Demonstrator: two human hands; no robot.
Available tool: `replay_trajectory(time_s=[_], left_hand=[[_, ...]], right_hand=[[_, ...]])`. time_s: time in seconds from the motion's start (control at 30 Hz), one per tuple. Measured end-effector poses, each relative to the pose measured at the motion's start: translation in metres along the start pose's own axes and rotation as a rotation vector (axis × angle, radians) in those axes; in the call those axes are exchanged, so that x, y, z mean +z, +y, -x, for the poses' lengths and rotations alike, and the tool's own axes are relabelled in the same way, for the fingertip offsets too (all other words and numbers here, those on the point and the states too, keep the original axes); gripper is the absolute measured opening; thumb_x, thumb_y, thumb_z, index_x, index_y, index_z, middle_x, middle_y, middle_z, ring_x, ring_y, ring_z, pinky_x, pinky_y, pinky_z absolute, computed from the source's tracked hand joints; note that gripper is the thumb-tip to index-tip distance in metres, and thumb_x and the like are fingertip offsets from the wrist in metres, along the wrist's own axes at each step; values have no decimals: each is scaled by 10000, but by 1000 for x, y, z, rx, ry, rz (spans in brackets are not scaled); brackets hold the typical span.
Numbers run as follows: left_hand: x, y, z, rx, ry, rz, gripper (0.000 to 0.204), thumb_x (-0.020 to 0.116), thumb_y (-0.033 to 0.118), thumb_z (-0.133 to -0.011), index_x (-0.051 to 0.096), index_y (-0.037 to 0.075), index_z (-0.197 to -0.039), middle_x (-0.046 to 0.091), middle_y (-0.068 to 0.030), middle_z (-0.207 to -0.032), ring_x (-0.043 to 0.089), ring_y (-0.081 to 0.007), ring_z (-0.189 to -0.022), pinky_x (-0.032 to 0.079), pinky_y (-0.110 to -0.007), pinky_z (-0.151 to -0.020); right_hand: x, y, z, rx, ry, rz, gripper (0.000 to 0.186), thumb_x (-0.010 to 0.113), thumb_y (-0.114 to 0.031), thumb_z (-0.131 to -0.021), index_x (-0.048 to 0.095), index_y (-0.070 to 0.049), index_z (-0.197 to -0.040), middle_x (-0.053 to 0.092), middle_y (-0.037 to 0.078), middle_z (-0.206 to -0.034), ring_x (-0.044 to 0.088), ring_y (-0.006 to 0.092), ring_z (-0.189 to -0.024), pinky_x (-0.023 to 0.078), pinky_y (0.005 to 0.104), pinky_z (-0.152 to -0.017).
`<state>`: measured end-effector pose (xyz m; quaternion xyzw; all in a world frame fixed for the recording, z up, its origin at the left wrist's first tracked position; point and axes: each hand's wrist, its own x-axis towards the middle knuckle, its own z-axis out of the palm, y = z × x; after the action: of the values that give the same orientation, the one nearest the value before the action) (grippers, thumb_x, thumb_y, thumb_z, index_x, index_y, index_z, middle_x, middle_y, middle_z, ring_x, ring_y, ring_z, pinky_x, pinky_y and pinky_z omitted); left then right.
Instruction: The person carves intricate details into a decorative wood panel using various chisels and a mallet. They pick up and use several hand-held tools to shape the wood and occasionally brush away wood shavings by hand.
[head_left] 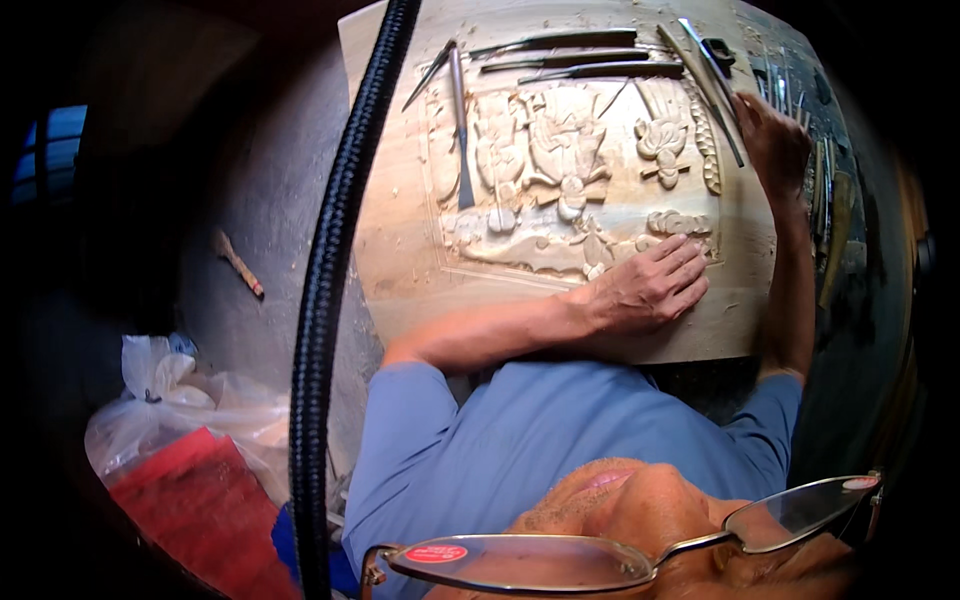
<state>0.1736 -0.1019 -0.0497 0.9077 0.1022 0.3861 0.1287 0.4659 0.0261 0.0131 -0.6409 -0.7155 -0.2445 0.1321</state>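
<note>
My left hand (650, 285) lies on the lower right of a pale wooden panel (395, 255) with carved relief figures (565, 140), its fingers stretched loosely over the carving. My right hand (772, 140) is at the panel's upper right edge beside slim chisels (711, 116), fingers curled; what they hold, if anything, is unclear. Several dark-handled tools (570, 70) lie along the panel's top, and a long chisel (462, 150) lies lengthwise over the left of the carving.
More tools (830, 220) crowd the right side. A black braided cable (343, 220) crosses the view vertically. Left of the panel are a grey surface (280, 190), a small wooden stick (238, 262), a clear plastic bag (150, 390) and red material (185, 500).
</note>
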Motion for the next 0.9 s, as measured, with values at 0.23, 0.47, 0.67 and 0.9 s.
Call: replay_trajectory(time_s=[0.23,0.47,0.67,0.9], left_hand=[[-41,-4,-8,-140,184,-53,103,788,174,-916,803,96,-981,807,-35,-896,787,-178,-794,638,-341,-684],[-184,-121,39,-898,353,-606,151,802,306,-1017,874,175,-1034,800,-62,-750,754,-192,-626,554,-361,-583],[-189,-160,64,-1318,-13,-499,506,804,679,-892,873,190,-1005,829,-58,-862,809,-260,-839,609,-436,-780],[-173,-170,63,-1231,-73,-530,384,719,522,-964,838,157,-985,818,-101,-852,795,-314,-820,596,-447,-768]], right_hand=[[7,-14,-1,-29,13,-50,244,726,-377,-1068,826,-208,-1213,825,66,-905,809,226,-789,610,351,-711],[-23,42,58,395,-95,-191,261,694,-382,-1105,829,-229,-1268,856,14,-981,830,146,-908,620,315,-765],[-39,36,84,520,-33,-313,262,741,-300,-1091,834,-167,-1297,861,31,-1002,818,102,-949,618,268,-833],[-53,-11,73,331,74,-397,213,766,-247,-1069,845,-144,-1237,864,30,-954,838,128,-869,621,254,-720]])
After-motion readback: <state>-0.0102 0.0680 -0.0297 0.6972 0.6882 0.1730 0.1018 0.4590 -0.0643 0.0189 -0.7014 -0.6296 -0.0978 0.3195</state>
